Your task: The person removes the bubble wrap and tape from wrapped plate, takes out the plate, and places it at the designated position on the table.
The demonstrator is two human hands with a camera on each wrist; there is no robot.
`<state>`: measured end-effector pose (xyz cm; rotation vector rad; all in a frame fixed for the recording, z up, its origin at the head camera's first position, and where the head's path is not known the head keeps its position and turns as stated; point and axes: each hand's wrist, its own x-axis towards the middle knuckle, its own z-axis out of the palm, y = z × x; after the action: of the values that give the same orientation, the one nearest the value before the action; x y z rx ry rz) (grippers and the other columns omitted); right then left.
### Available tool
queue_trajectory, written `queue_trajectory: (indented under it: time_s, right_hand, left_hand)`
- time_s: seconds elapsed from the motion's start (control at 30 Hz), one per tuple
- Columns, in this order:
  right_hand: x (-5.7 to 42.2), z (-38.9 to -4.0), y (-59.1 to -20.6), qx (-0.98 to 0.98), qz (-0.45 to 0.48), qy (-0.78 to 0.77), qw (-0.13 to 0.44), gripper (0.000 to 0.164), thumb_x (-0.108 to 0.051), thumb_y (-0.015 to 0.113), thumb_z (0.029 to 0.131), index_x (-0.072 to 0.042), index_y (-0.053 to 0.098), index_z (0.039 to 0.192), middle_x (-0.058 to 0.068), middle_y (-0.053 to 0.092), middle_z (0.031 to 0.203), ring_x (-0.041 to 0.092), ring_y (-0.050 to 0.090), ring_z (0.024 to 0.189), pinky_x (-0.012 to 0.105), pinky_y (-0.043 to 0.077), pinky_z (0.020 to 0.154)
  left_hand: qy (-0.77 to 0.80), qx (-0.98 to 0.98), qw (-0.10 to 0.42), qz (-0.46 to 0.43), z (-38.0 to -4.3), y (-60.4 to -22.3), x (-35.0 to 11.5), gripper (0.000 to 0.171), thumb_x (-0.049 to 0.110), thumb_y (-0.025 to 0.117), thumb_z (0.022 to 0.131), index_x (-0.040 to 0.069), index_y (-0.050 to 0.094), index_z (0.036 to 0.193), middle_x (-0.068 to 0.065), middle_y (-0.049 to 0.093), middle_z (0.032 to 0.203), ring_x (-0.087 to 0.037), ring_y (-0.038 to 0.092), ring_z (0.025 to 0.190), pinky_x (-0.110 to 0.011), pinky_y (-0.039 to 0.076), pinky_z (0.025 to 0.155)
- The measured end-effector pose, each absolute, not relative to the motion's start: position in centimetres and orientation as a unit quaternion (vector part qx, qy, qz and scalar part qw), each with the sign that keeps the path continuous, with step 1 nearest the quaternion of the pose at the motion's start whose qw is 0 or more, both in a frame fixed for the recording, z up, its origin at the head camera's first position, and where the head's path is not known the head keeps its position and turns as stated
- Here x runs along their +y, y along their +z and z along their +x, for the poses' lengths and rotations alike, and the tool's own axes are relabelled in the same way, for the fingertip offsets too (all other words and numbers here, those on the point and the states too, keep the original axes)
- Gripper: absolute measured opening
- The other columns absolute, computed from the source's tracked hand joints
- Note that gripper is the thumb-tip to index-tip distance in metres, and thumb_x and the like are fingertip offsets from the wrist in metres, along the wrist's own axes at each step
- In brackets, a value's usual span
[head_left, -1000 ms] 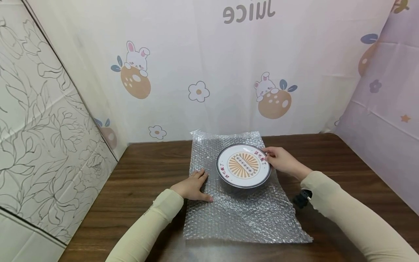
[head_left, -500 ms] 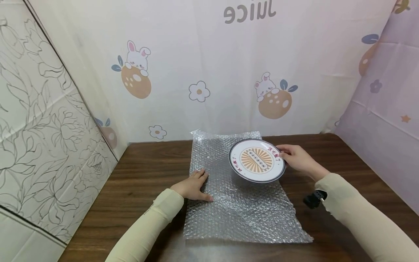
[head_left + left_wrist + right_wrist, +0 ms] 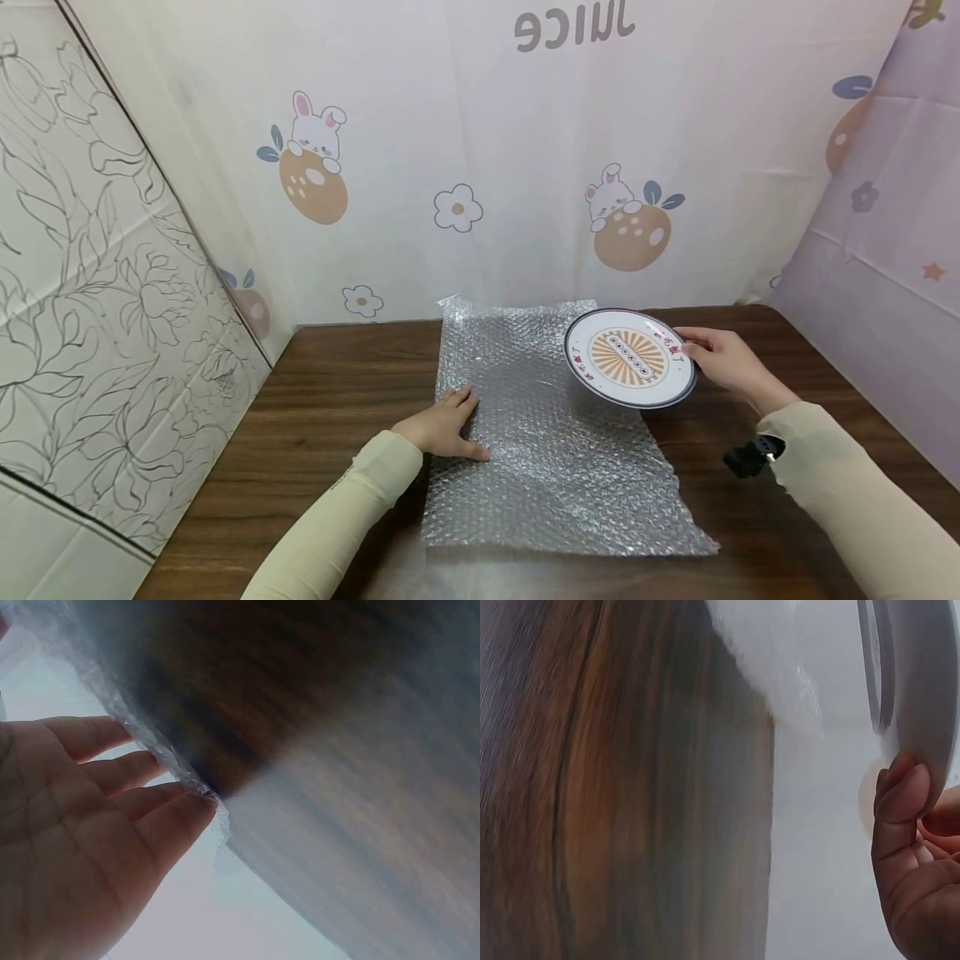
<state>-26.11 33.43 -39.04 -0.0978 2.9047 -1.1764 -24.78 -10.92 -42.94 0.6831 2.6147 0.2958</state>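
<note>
A white plate (image 3: pixel 630 358) with a dark blue rim, an orange sunburst and red writing hangs tilted above the right side of a bubble wrap sheet (image 3: pixel 540 475). My right hand (image 3: pixel 723 358) pinches its right edge between thumb and fingers. In the right wrist view the plate's pale underside (image 3: pixel 922 690) and foot ring show, with the fingertips (image 3: pixel 906 791) on its edge. My left hand (image 3: pixel 444 425) rests on the left edge of the bubble wrap, fingers spread. In the left wrist view the fingers (image 3: pixel 176 825) lie along that wrap edge.
The bubble wrap lies flat on a dark wooden table (image 3: pixel 330 400). A patterned cloth (image 3: pixel 375 167) stands behind it, with a floral panel (image 3: pixel 112 292) at the left. A black wrist camera (image 3: pixel 753 456) hangs under the right sleeve.
My right hand has lifted the plate off the middle of the bubble wrap and carried it to the right, uncovering the wrap beneath. The left hand has stayed in place.
</note>
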Motion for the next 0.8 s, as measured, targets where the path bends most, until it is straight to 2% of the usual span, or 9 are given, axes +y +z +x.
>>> queue_trajectory:
  time_s: [0.17,0.37,0.43,0.57,0.63,0.7,0.8]
  right_hand:
    - [35.3,-26.2,-39.7,0.923,0.002,-0.384,0.015,0.052,-0.026,0.037,0.106,0.006,0.036,0.148,0.031,0.053,0.133,0.003,0.055,0.088,0.022,0.052,0.069]
    - [37.7,-26.0,-40.9,0.92,0.041,-0.39,0.026,0.053,-0.028,0.035,0.107,0.004,0.032,0.15,0.035,0.041,0.144,0.019,0.053,0.106,0.016,0.049,0.07]
    - [38.5,-26.0,-41.3,0.917,0.052,-0.394,0.026,0.054,-0.028,0.034,0.107,0.004,0.031,0.15,0.035,0.038,0.146,0.021,0.052,0.109,0.014,0.048,0.069]
    - [40.0,-25.9,-42.0,0.916,0.064,-0.396,0.02,0.054,-0.029,0.034,0.106,0.003,0.031,0.15,0.036,0.036,0.147,0.007,0.049,0.102,0.011,0.045,0.068]
    - [40.8,-25.9,-42.3,0.917,0.07,-0.393,0.017,0.055,-0.03,0.034,0.106,0.003,0.031,0.15,0.036,0.036,0.147,0.005,0.047,0.1,0.011,0.044,0.067]
    - [41.4,-26.0,-42.7,0.916,0.082,-0.391,0.014,0.057,-0.032,0.034,0.106,0.003,0.031,0.15,0.037,0.035,0.147,0.011,0.049,0.103,0.013,0.043,0.067]
    - [42.4,-26.0,-43.3,0.913,0.104,-0.393,0.018,0.057,-0.033,0.032,0.106,0.002,0.028,0.151,0.037,0.031,0.149,0.03,0.046,0.115,0.021,0.046,0.074]
  left_hand:
    - [0.106,0.941,0.207,0.245,-24.8,-43.0,-11.0,0.1,0.061,0.064,0.085,0.012,0.017,0.158,-0.009,0.005,0.166,-0.034,0.005,0.153,-0.051,0.021,0.122]
    - [0.109,0.941,0.208,0.245,-24.8,-42.9,-11.0,0.099,0.061,0.065,0.085,0.011,0.018,0.158,-0.009,0.006,0.166,-0.033,0.005,0.153,-0.052,0.021,0.121]
    - [0.11,0.941,0.208,0.245,-24.7,-42.9,-11.0,0.099,0.061,0.065,0.085,0.012,0.019,0.158,-0.009,0.006,0.166,-0.033,0.005,0.153,-0.052,0.021,0.121]
    - [0.111,0.941,0.21,0.242,-24.7,-42.9,-11.0,0.1,0.061,0.065,0.085,0.013,0.018,0.158,-0.007,0.005,0.167,-0.032,0.004,0.153,-0.051,0.02,0.122]
    - [0.111,0.941,0.21,0.241,-24.8,-42.9,-11.0,0.1,0.062,0.065,0.085,0.013,0.018,0.158,-0.007,0.005,0.167,-0.032,0.004,0.153,-0.051,0.02,0.122]
    - [0.111,0.941,0.21,0.24,-24.8,-42.9,-10.9,0.1,0.061,0.065,0.085,0.013,0.018,0.158,-0.008,0.005,0.167,-0.032,0.005,0.153,-0.051,0.02,0.122]
    - [0.11,0.942,0.209,0.24,-24.9,-43.0,-10.9,0.099,0.061,0.065,0.085,0.013,0.018,0.158,-0.008,0.005,0.166,-0.033,0.005,0.153,-0.051,0.021,0.121]
